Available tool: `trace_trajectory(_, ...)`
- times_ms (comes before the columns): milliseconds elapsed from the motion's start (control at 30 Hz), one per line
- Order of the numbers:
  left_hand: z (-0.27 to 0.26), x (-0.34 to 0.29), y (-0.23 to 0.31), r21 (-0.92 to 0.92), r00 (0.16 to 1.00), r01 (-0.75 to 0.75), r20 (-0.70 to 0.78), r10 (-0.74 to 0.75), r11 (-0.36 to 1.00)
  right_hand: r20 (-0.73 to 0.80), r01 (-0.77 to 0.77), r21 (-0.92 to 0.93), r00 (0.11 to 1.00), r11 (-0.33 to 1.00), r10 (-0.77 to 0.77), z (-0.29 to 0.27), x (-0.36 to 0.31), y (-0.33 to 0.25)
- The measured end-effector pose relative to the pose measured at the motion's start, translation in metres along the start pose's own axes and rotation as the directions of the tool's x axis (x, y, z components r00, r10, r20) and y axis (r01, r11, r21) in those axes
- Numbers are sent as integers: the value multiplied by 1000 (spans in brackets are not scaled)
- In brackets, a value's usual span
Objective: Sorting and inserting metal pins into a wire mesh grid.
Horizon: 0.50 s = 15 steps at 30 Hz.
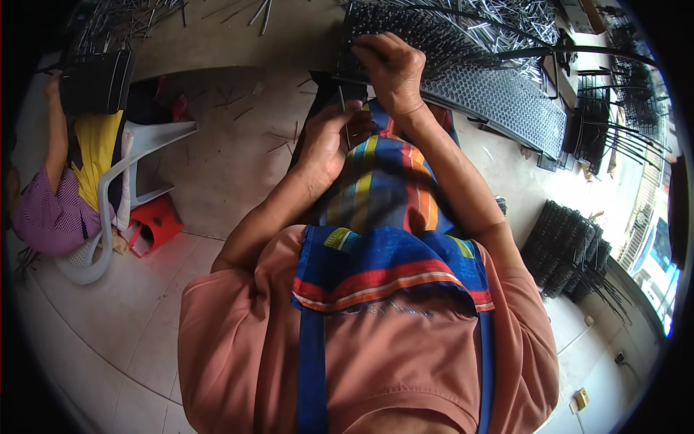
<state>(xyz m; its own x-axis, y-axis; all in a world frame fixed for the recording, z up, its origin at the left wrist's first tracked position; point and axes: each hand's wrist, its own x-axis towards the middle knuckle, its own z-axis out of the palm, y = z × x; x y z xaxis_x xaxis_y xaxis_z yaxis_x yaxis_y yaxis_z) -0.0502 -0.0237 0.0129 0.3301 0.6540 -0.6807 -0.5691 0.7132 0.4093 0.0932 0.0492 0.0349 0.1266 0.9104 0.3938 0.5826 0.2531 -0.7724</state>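
Note:
My left hand (327, 148) is closed round a thin metal rod (344, 108), which sticks up past the fingers above my lap. My right hand (396, 72) is raised at the near left part of a dark perforated board (506, 108). Its fingers are pinched together, and what they hold, if anything, cannot be made out. Many short dark pins (412, 40) stand close together on the board's left part, just beyond that hand. Rows of bare holes show on the board's right part.
A heap of loose metal rods (499, 25) lies behind the board. Bundled black racks (567, 249) stand on the floor at right. To the left, another person in a purple top (58, 213) sits on a white plastic chair (108, 195) beside a red container (155, 224), holding a black panel (94, 83).

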Motion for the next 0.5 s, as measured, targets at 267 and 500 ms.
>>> trace_trajectory(267,8,1,4,-12,991,-71,109,72,997,282,-106,-95,951,990,129,-22,1,-8)
trace_trajectory(500,15,8,8,130,995,-43,98,31,991,282,-489,366,869,792,407,-26,-19,2)
